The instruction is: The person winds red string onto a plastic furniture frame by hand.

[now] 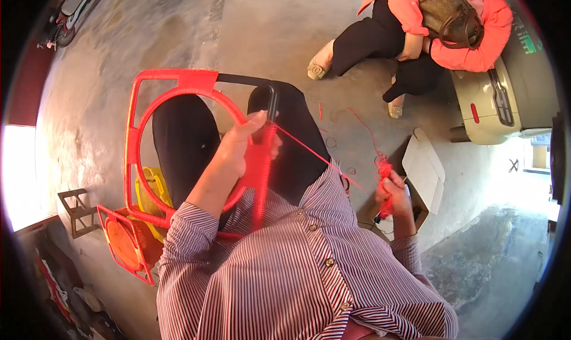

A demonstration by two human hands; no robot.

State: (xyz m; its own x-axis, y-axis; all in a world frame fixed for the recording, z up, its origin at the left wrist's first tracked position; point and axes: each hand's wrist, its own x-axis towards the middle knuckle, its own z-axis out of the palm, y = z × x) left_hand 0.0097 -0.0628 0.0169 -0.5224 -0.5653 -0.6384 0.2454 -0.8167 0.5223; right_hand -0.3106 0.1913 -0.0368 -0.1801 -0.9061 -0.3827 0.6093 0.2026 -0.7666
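Note:
A square frame [196,79] with a ring inside it stands on my lap, mostly wrapped in red cord. Its far right corner [272,96] is bare and black. My left hand [241,146] is closed round the frame's right side, thumb up near the end of the wrapping. From there a taut red strand [306,146] runs down to the right toward my right hand [395,194]. That hand is closed on a tangled bundle of red cord [385,168], from which a loose tail trails onto the floor.
On the floor at left are a smaller red-wrapped frame [122,248], a yellow item [153,188] and a bare dark frame [77,214]. An open cardboard box [423,168] sits beyond my right hand. Another person [470,57] with a brown handbag [450,16] sits at far right, by a beige object [485,108].

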